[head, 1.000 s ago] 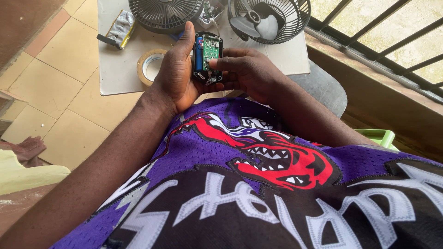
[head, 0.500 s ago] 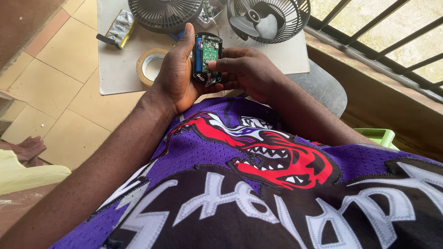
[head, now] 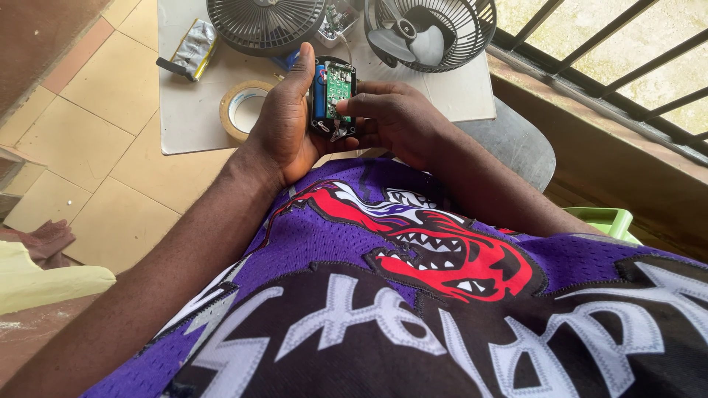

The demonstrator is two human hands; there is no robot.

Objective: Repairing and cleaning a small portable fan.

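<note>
While the left hand [head: 284,121] cradles a small black opened device [head: 333,96] from its left side, fingers wrapped behind it and thumb lying up along its edge, the right hand [head: 398,118] closes on the device's right and lower edge with curled fingers. Held above the near edge of the white desk [head: 188,118], the device has its long axis running away from the person, open face up, showing a green circuit board [head: 340,82] beside a blue cylindrical cell [head: 319,90]. Just beyond it sit two fan heads, a dark grille [head: 265,26] and a bladed fan [head: 431,33], leaving little room ahead. A tape roll [head: 242,110] lies just left of the left hand; a foil packet [head: 193,50] sits farther off. Railings [head: 612,66] bound the right side.
</note>
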